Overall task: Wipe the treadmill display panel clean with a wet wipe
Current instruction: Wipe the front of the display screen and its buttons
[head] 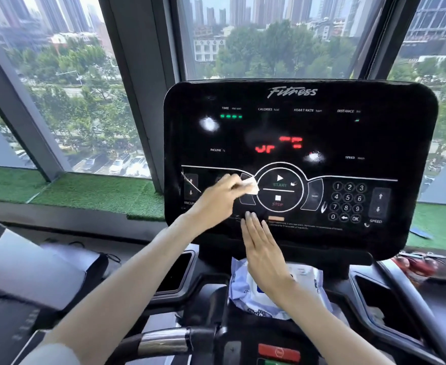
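The black glossy treadmill display panel [295,133] fills the upper middle of the head view, with red and green lit digits, a round START/STOP control and a number keypad. My left hand [216,198] is shut on a small folded white wet wipe [251,185] and presses it against the panel just left of the START/STOP ring. My right hand [262,246] is held flat with straight fingers, its fingertips at the panel's lower edge below the STOP button, holding nothing.
A blue-and-white wet wipe pack [266,296] lies in the console tray under my right wrist. Black cup holders [175,272] flank the tray. A chrome handlebar [164,341] and a red stop button [278,351] sit at the bottom. Large windows stand behind.
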Demonstrator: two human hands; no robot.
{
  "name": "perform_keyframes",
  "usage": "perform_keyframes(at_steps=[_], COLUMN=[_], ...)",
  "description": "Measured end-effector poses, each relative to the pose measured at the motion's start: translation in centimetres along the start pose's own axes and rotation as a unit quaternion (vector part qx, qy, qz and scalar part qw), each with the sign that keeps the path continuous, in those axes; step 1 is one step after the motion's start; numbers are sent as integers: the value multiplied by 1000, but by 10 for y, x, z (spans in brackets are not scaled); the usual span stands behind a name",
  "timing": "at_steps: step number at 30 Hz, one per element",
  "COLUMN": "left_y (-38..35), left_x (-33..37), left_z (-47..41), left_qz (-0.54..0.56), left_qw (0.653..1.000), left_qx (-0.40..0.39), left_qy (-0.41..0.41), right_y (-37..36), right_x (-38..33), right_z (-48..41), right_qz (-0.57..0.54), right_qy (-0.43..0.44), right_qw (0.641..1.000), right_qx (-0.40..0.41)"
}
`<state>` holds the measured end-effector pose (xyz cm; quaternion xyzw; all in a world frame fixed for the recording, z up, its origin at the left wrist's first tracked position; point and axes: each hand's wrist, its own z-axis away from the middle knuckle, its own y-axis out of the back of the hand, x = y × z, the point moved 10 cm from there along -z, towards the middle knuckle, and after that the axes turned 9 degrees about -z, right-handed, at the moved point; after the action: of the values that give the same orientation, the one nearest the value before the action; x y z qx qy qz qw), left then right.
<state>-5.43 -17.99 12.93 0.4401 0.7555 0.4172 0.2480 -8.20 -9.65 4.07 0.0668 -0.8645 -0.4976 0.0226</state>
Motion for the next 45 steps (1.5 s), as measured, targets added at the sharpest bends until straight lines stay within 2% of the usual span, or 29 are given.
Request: perform_keyframes(at_steps=[2, 5, 6, 7, 9, 10, 11, 13, 15, 16, 17, 19, 20, 21, 23, 25, 26, 27, 29, 31, 33, 35, 36, 37, 40, 41, 42, 44, 45], left_y=[22, 52, 49, 41, 9, -5, -8, 13, 37, 39, 35, 13, 2, 0, 14, 31, 29, 22, -10, -20, 0, 22, 23, 15, -11, -9, -3, 9, 9], left_x=[-38, -96, -95, -79, -24, -9, -11, -49, -96, -105, -98, -58, -41, -40, -72, -107, -106, -90, -41, -26, -59, -93, -92, -81, -36, -45, -62, -89, -88], left_z=[4, 28, 32, 29, 25, 31, 34, 33, 48, 56, 55, 47, 50, 53, 55, 71, 76, 73, 71, 76, 75, 87, 89, 86, 84, 87, 92, 111, 114], left_qz=[13, 47, 48, 31, -14, -23, -21, -2, 40, 50, 43, -5, -18, -26, -10, 41, 39, 16, -19, -34, -23, 10, 7, -7, -39, -31, -13, 26, 31], left_qw=[995, 937, 930, 947, 994, 1000, 1000, 994, 948, 928, 932, 983, 995, 998, 990, 946, 938, 953, 994, 999, 992, 951, 941, 951, 991, 989, 978, 925, 911], left_qx=[55, 197, 201, 172, 60, 5, -21, 48, 167, 193, 188, 108, 63, 41, 89, 181, 190, 167, 56, -3, 62, 157, 171, 155, 74, 81, 108, 171, 182], left_qy=[78, 284, 303, 270, 90, 19, 3, 96, 267, 314, 306, 150, 69, 35, 111, 266, 287, 251, 88, 4, 104, 267, 291, 266, 108, 120, 178, 338, 369], right_y=[-3, -12, -15, -17, -20, -22, -24, -23, -23, -22, -23, -23, -23, -23, -22, -21, -21, -21, -21, -22, -22, -21, -21, -21, -20, -20, -19, -18, -18], right_x=[-1, -2, -2, -2, -1, -2, -2, -2, -2, -2, -1, -1, -1, -1, 0, 0, 0, -1, 0, 0, 0, -1, -1, -1, -1, -1, -1, -1, -2], right_z=[1, 1, 1, 1, 2, 2, 3, 3, 2, 2, 3, 3, 3, 3, 3, 2, 2, 1, 1, 1, 2, 2, 3, 3, 3, 2, 2, 2, 2], right_qz=[13, 23, 31, 37, 43, 49, 53, 53, 52, 49, 49, 48, 47, 46, 44, 38, 35, 30, 22, 24, 22, 19, 20, 20, 14, 14, 13, 12, 13], right_qy=[-1, -12, -14, -16, -16, -14, -10, -9, -13, -15, -15, -14, -13, -13, -14, -16, -17, -17, -17, -17, -19, -22, -21, -19, -17, -16, -16, -17, -17], right_qw=[1000, 999, 999, 999, 998, 998, 998, 998, 998, 998, 998, 998, 998, 998, 999, 999, 999, 999, 1000, 999, 999, 999, 999, 999, 1000, 1000, 1000, 1000, 1000], right_qx=[-6, -22, -25, -27, -32, -39, -44, -38, -31, -29, -28, -28, -29, -29, -24, -21, -20, -18, -13, -13, -19, -23, -24, -24, -14, -14, -15, -16, -17])
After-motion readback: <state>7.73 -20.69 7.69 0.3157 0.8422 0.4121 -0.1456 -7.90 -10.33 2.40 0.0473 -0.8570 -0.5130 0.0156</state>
